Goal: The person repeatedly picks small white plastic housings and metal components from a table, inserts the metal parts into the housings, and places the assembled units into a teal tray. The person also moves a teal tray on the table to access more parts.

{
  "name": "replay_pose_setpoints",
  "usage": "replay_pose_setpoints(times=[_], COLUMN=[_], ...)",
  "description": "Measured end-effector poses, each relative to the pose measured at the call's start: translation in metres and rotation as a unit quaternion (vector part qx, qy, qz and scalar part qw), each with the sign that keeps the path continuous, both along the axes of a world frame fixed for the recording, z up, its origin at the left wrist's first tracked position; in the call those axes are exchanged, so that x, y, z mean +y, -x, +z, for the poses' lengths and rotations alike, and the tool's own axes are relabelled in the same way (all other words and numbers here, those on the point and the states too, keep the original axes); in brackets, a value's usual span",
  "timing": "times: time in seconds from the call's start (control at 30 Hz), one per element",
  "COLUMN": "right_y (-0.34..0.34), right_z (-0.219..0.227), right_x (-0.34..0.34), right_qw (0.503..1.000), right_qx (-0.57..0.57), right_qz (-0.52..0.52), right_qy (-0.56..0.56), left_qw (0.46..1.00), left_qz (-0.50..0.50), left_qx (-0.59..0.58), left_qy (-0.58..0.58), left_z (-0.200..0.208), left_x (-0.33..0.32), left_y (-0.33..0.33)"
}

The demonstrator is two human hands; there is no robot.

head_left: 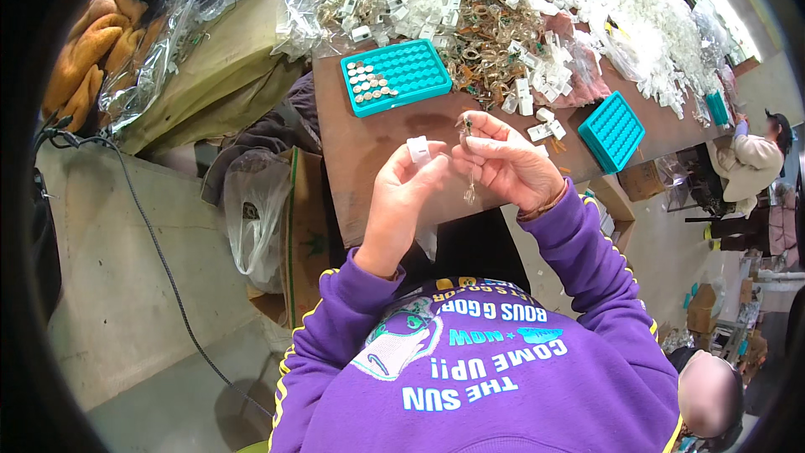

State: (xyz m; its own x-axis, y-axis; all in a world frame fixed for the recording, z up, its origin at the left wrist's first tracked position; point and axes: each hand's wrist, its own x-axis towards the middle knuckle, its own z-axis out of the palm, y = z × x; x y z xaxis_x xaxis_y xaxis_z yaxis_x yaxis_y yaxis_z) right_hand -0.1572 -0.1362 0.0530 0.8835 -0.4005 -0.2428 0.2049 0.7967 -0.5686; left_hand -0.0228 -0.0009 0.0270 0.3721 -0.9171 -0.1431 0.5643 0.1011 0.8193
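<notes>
Tray part-filled, plenty loose

I see round pieces (367, 84) only toward the left of the teal tray (412, 64); bare cells and a loose heap (480, 38) remain. Above the desk's (359, 159) near edge, my left hand (404, 189) grips a small, boxy white piece (418, 149); my right hand (513, 164) pinches something thin, glinting, dangling (470, 194).

Head-worn fisheye, looking down — hands (521, 166) close, table (356, 151) beyond

From afar I see a left tray (422, 73) and right tray (613, 132) on the table (345, 147). Loose parts (485, 44) lie behind both.
</notes>
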Motion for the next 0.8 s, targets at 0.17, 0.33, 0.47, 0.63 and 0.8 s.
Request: replay_pose_setpoints(times=[0.17, 0.33, 0.47, 0.63, 0.8], right_y=[-0.005, -0.007, -0.004, -0.001, 0.001], right_z=[-0.006, -0.004, 0.001, 0.003, 0.003], right_x=[0.011, 0.017, 0.018, 0.016, 0.013], right_qw=[0.999, 0.997, 0.995, 0.991, 0.984], right_qx=[-0.040, -0.003, 0.022, 0.053, 0.077], right_qz=[-0.026, -0.052, -0.057, -0.061, -0.072], right_qy=[-0.023, 0.058, 0.078, 0.103, 0.143], left_qw=[0.978, 0.879, 0.863, 0.873, 0.903], left_qz=[0.072, 0.164, 0.155, 0.116, 0.055], left_qx=[-0.193, -0.445, -0.480, -0.474, -0.425], left_qy=[-0.039, -0.043, -0.023, -0.028, -0.034], left_z=[-0.001, 0.001, 0.002, 0.003, 0.000], left_x=[0.001, -0.001, -0.002, 0.001, 0.005], left_y=[0.010, 0.014, 0.012, 0.012, 0.009])
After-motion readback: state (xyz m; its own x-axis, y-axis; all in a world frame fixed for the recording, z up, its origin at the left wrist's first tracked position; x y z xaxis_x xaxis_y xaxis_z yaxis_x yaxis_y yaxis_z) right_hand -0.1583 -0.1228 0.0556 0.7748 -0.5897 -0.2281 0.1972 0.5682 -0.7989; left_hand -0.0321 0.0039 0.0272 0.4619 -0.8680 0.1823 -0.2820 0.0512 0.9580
